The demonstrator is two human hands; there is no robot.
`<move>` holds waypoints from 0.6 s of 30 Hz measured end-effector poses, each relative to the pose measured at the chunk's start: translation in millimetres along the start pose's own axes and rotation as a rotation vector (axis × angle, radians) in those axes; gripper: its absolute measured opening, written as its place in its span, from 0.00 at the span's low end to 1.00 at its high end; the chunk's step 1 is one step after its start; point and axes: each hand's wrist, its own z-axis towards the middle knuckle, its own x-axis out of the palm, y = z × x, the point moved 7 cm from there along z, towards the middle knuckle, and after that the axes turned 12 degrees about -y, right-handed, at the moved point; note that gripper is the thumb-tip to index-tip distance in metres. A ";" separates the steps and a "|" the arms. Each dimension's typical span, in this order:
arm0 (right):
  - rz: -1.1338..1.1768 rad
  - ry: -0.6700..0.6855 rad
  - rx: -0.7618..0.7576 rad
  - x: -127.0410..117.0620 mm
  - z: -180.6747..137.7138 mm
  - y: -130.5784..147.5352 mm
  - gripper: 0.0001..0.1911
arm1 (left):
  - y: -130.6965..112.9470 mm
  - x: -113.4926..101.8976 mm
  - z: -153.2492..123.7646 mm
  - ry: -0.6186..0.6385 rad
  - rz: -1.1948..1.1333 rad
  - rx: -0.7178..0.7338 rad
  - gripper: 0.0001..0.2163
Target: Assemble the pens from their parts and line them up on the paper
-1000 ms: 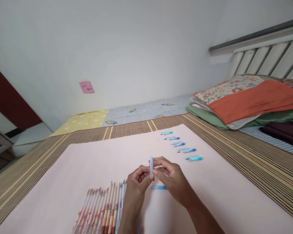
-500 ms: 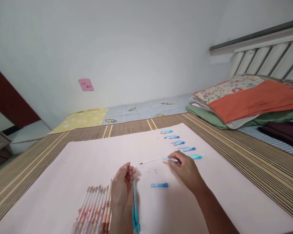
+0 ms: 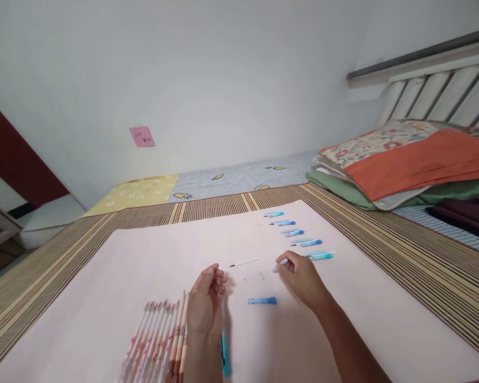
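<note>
My right hand [image 3: 301, 276] pinches a light-blue pen barrel [image 3: 280, 265], its near end tilted down toward the sheet. My left hand [image 3: 205, 298] is raised beside the pens with curled fingers; whatever lies inside them, if anything, is hidden. Between the hands lie a white ink refill [image 3: 244, 262] with a dark tip, a tiny spring-like piece [image 3: 262, 276] and small specks. Closer to me rests a blue pen section [image 3: 262, 301] with a darker end. Partly behind my left wrist is a teal pen [image 3: 225, 346].
Several blue and teal pen parts [image 3: 306, 243] lie in sets along the sheet's right side. A row of pink-patterned pens [image 3: 149, 335] lies at front left. The pale sheet [image 3: 163, 255] covers a striped mat [image 3: 139, 215]. Folded orange fabric [image 3: 423, 159] is piled at right.
My right hand has turned the barrel from pointing left to pointing down toward me. The spring-like piece sits slightly farther right, and a tiny speck now shows near the barrel. The view has shifted slightly.
</note>
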 end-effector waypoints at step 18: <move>0.904 0.198 0.321 62.6 -47.8 68.2 0.16 | 3.3 26.5 -17.3 0.360 0.423 0.196 0.15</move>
